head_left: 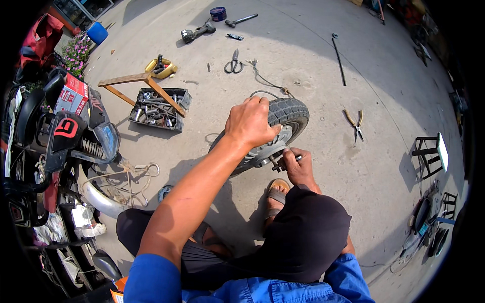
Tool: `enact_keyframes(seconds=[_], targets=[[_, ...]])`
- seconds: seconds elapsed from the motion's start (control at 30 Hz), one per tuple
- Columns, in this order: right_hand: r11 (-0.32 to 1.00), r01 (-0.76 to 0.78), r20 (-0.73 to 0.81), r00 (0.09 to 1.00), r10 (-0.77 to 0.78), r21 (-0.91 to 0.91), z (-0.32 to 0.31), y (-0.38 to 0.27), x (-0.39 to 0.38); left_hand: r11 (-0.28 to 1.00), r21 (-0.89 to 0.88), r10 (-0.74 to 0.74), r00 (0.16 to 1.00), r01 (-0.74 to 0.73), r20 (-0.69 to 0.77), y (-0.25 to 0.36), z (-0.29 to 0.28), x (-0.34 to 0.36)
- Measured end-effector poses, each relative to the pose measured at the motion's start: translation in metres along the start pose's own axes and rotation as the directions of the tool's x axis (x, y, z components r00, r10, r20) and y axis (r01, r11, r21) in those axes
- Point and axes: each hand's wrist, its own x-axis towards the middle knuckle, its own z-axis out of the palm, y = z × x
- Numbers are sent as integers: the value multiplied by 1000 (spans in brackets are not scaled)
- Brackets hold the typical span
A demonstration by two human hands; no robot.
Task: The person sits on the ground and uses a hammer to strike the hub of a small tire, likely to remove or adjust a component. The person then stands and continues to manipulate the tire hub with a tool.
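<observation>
A small wheel with a black treaded tire [295, 112] and a grey metal hub [268, 150] stands upright between my feet, with a cable at its far side. My left hand [250, 121] has its fingers curled over the top of the tire, gripping it. My right hand [295, 164] is closed around a metal tool [277, 164] at the axle on the hub's near side; the tool's exact kind is hard to make out. My left forearm hides part of the wheel, and my dark-clad knee hides most of my right forearm.
A scooter [60, 146] stands at left beside a toolbox [179, 123] with a wooden handle. On the concrete [374, 202] lie pliers [353, 123], scissors [233, 64], a hammer [242, 19], a power tool [197, 33] and a long bar [338, 59]. A stool [429, 154] stands right.
</observation>
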Motion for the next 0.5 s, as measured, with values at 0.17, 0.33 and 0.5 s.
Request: enact_keyframes(seconds=[0.17,0.33,0.5], targets=[[998,-15,-19,1000,14,-68,5,5,0,1000,13,0,1000,0,15,0,1,4],[992,4,-20,1000,-6,-129,7,4,1,1000,5,-6,1000,6,23,1,1,8],[984,15,-8,1000,-17,-176,10,4,-1,1000,-3,-18,999,18,29,-1,1,9]])
